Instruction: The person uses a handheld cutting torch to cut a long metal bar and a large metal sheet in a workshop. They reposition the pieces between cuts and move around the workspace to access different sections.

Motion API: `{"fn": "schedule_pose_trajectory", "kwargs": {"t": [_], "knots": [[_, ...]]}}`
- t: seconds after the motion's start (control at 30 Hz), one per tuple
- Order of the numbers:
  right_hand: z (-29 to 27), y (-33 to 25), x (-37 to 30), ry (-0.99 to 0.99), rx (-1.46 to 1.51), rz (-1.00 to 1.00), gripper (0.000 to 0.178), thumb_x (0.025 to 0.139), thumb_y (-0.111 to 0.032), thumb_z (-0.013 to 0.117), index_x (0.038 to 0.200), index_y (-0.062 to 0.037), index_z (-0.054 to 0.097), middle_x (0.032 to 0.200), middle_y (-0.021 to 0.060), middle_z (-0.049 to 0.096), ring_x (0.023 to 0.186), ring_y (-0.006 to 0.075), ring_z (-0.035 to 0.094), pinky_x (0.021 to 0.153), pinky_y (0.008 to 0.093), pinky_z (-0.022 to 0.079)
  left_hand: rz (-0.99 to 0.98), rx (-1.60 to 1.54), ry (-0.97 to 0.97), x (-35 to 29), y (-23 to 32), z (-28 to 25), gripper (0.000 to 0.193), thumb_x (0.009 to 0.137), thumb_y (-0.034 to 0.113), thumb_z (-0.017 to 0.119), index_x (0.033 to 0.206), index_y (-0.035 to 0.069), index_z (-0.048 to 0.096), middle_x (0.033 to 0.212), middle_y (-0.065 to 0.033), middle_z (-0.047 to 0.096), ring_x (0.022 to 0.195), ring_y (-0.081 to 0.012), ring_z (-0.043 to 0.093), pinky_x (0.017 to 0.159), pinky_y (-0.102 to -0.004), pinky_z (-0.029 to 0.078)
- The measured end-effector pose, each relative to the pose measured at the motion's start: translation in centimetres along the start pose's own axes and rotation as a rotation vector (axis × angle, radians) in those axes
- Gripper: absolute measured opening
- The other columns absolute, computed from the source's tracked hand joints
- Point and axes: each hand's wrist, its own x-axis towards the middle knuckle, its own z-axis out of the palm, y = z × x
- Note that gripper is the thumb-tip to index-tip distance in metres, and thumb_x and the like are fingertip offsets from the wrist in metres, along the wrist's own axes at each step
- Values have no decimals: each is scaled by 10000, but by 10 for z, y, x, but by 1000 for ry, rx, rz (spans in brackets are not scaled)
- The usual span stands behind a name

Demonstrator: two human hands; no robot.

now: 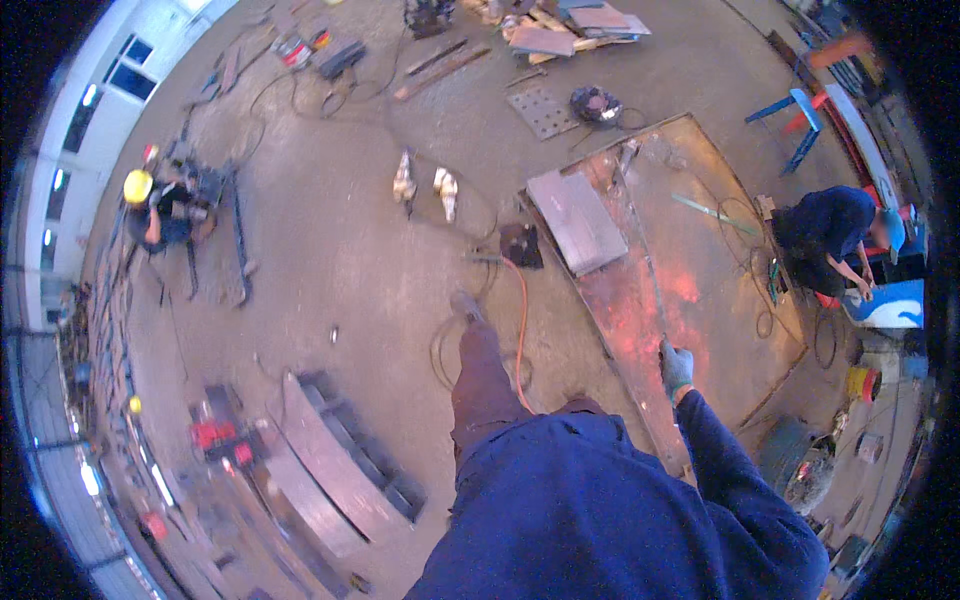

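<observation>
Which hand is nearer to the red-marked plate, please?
Right, as far as shows: the gloved right hand is over the red-marked plate. The left hand is out of view, so its place cannot be told.

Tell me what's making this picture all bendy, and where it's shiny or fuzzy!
In the head view, a fisheye lens curves the pale wall and leaves black corners; in the head view, bright glints show in the windows; in the head view, the gloved right hand and lower-left red object look fuzzy.
</observation>
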Motion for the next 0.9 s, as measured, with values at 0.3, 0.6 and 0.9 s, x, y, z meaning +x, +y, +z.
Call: {"fn": "schedule_pose_trajectory", "kwargs": {"t": [0.3, 0.6, 0.9], "knots": [[162, -110, -15, 181, -2, 93, 409, 946, -411, 711, 733, -63, 677, 597, -9, 552, 479, 104, 474, 448, 310, 339, -163, -102, 29, 244, 326, -216, 548, 920, 586, 705, 905, 44, 789, 972, -103, 761, 893, -247, 702, 791, -401, 540], [294, -210, 77, 333, -147, 221, 481, 947, -412, 671, 758, 29, 704, 626, 120, 608, 559, 217, 583, 546, 425, 413, 435, 461, -326, 382, 580, -250, 623, 935, 593, 684, 957, -23, 778, 862, -111, 736, 792, -218, 659, 727, -379, 517], [349, -437, 380, 372, -397, 122, 616, 947, -502, 586, 851, 92, 716, 840, 354, 658, 802, 492, 696, 746, 565, 507, 487, 851, -278, 520, 895, -229, 438, 927, 375, 706, 1024, -49, 761, 849, -204, 751, 768, -355, 689, 709, -481, 505]]}}
